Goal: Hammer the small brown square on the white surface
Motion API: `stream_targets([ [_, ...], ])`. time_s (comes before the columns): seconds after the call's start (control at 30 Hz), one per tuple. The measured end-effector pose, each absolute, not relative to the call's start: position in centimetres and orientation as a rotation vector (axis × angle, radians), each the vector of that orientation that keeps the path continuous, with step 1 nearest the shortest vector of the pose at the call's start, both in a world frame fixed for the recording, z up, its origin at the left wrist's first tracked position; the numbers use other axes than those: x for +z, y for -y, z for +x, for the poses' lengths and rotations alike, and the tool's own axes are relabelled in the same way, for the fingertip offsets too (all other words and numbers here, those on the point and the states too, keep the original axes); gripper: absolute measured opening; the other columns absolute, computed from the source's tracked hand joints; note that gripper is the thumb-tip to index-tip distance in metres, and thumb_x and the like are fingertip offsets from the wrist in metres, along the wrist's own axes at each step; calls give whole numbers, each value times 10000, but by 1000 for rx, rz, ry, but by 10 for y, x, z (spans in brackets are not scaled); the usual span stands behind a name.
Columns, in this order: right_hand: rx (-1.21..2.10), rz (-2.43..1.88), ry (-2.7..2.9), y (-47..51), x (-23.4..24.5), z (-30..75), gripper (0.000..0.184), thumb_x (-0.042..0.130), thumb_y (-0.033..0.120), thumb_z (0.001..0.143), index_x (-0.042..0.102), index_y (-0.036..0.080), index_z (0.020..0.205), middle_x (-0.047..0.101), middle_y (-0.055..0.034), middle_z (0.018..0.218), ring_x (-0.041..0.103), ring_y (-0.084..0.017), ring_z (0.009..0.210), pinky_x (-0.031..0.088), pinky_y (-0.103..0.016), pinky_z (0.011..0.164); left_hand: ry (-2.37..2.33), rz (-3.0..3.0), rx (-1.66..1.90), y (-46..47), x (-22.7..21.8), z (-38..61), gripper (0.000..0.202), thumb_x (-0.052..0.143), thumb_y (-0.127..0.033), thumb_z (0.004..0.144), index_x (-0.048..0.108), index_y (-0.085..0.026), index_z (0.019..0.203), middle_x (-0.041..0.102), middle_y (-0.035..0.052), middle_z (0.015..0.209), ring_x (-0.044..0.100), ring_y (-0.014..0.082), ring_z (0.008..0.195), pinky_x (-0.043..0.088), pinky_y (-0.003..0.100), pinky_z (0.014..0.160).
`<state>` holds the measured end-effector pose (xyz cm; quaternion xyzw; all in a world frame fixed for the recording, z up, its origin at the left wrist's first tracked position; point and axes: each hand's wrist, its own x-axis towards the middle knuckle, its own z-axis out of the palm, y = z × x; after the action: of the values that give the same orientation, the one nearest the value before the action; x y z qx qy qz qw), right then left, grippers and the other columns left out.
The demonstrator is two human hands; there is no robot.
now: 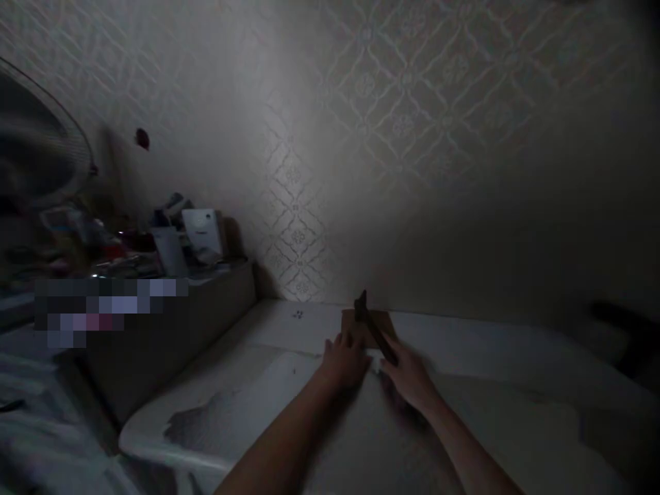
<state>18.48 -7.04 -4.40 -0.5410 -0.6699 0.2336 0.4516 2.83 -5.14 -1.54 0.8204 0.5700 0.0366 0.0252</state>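
The room is dim. My left hand [344,361] lies with its fingers curled on the near edge of a small brown flat piece [384,321] that rests on a white table [464,344] close to the wall. My right hand [410,378] is closed round the lower end of a dark, thin tool [372,326], which slants up and away across the brown piece, its tip near the wall. What kind of tool it is I cannot make out.
Patterned wallpaper [392,124] stands right behind the table. At the left a low cabinet [206,309] carries a clutter of boxes and small items [201,234]. A fan's round guard [36,144] is at the far left. The table's white coating is worn near its front-left edge [196,426].
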Motion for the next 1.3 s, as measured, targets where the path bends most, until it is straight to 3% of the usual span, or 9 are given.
stream_targets([
  [0.2,565,-1292,1654,70,-43,185,621,487,100,735,545,220,1341,702,-67,1163,661,-237,1049,520,-343,877,-1774,2535,117,49,-19,28,607,314,-513,926,306,-231,1464,295,161,1528,335,341,1359,299,563,1053],
  [0.33,567,-1347,1657,70,-43,185,628,493,120,740,523,195,1363,735,-79,1067,689,-251,972,531,-362,846,-1767,2524,116,49,-19,28,621,315,-513,929,283,-218,1474,269,173,1537,315,351,1369,294,572,1054],
  [0.5,583,-1324,1658,71,-42,185,641,480,103,744,507,225,1373,668,-56,1232,623,-211,1127,485,-327,939,-1759,2516,92,51,-15,28,620,310,-513,929,283,-217,1474,263,172,1541,310,350,1371,295,574,1052],
  [0.8,607,-1246,1672,70,-43,185,609,508,104,748,538,239,1341,642,-49,1274,586,-217,1186,464,-357,985,-1761,2527,116,50,-17,28,593,320,-508,924,313,-237,1452,307,156,1521,325,343,1361,298,566,1051],
  [1.1,608,-1278,1656,69,-45,185,605,491,114,757,532,227,1350,691,-57,1188,642,-232,1100,497,-370,941,-1771,2533,140,51,-17,29,610,327,-502,923,310,-215,1461,299,181,1520,335,357,1354,312,566,1038],
  [1.3,605,-1260,1660,70,-41,183,621,490,93,747,527,232,1351,647,-54,1267,598,-216,1171,469,-365,982,-1748,2536,130,50,-18,28,588,322,-491,925,331,-225,1449,298,164,1524,342,352,1349,312,562,1037],
])
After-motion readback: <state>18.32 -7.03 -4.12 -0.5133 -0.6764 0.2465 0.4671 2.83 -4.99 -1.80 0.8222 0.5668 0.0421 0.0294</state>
